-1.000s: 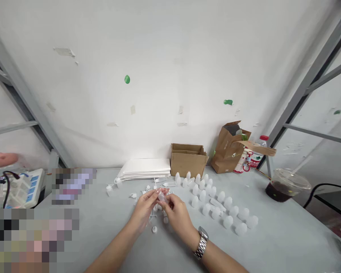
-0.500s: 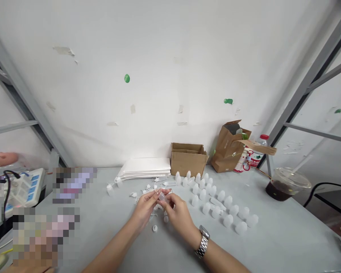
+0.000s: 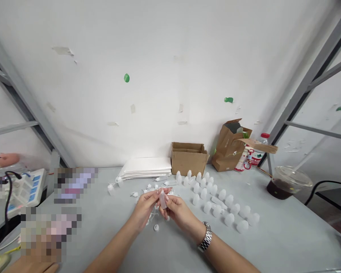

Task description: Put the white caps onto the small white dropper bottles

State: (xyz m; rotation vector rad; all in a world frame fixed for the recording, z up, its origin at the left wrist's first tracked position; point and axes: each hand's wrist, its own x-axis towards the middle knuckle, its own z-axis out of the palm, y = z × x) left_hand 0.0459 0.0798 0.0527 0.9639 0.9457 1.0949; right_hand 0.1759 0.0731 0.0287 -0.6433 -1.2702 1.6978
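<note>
**Held item:** one small translucent plastic bottle (image 3: 163, 200), standing nearly upright between your hands, above the table at your 12 o'clock.

**Hands:** your left hand (image 3: 143, 209) and right hand (image 3: 180, 214) were close together and narrow, with the fingertips of both closed around the bottle. A steel wristwatch (image 3: 206, 237) sat on your right wrist.

**Handling note:** a light, even pinch suited this piece, since its smooth plastic could slip, and holding it clear of the loose parts kept it from catching.

**Nearby:** loose white plastic parts (image 3: 156, 187) lay scattered just beyond your hands at 12 o'clock, and a single white cap (image 3: 156, 228) lay just below them. Rows of upright frosted white bottles (image 3: 221, 201) stood at 1 to 2 o'clock.

**Further out:** a stack of white sheets (image 3: 144, 168) lay at 12 o'clock, beside a cardboard box (image 3: 190, 159). A kraft paper bag (image 3: 230, 146) stood at 1 o'clock, and a plastic cup of dark drink (image 3: 287, 184) at 2 o'clock. A power strip (image 3: 25, 191) lay at 10 o'clock.
</note>
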